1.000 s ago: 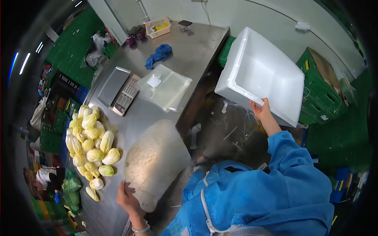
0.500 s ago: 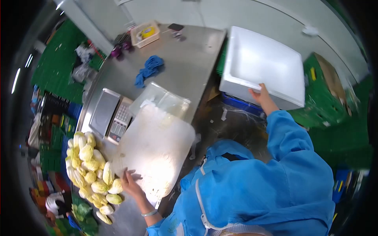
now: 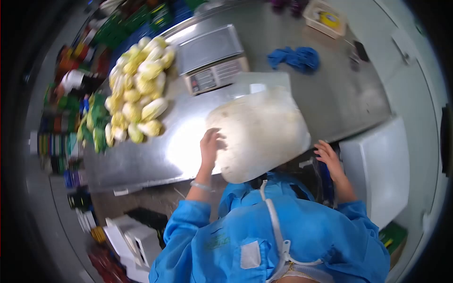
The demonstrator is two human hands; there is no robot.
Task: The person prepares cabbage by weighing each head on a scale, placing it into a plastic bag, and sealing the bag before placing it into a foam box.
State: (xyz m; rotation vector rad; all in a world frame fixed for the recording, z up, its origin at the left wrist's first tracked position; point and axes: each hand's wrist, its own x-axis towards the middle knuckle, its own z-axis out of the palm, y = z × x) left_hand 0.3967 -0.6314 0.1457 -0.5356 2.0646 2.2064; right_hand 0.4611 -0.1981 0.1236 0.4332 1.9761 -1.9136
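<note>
A worn white cutting board [image 3: 264,137] lies on the metal table in front of me. My left hand [image 3: 211,144] is at its left edge, fingers loosely bent and apart, holding nothing. My right hand [image 3: 329,155] hovers by the table's front edge, off the board's right corner, with its fingers spread and nothing in them. Clear plastic bags [image 3: 277,80] lie at the board's far edge, partly under it. Behind the board stands a digital scale [image 3: 212,54] with a bare metal pan. Small yellow-white napa cabbages [image 3: 137,92] are heaped to the left.
A white foam box [image 3: 384,165] stands right of the table. Toward the back right lie a blue cloth [image 3: 297,57], a phone [image 3: 361,51] and a pale basket [image 3: 325,19] with a yellow item. Green leaves [image 3: 96,120] sit beyond the cabbages. A person in white [image 3: 73,81] is far left.
My right hand has let go of the foam box's rim and come back toward the table. My view has turned left, and my left hand is still beside the board.
</note>
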